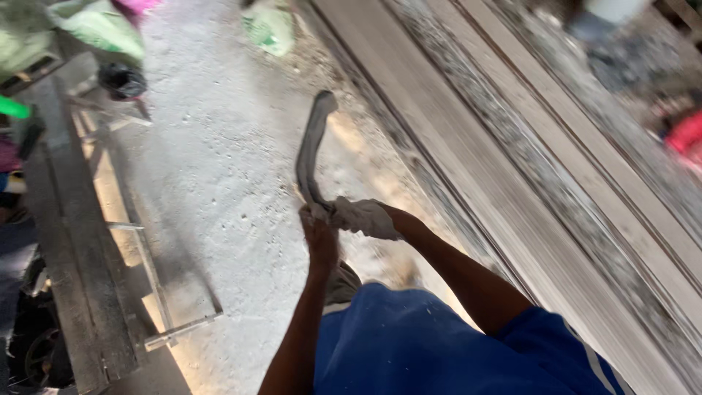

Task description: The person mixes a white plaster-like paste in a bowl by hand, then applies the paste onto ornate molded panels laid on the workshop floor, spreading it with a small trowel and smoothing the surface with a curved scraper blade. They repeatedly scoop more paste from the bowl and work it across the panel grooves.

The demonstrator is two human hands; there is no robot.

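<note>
**Both hands on a curved grey blade**

The left hand (320, 238) has its grip closed round the base of a long curved grey metal blade (311, 146), which points up over the pale concrete floor (212, 190). The right hand (363, 217) (wrapped in whitish cloth) clasps the same base. Long grey planks (512, 183) run alongside; a green sack (269, 28), contents hidden, lies beyond.
</note>
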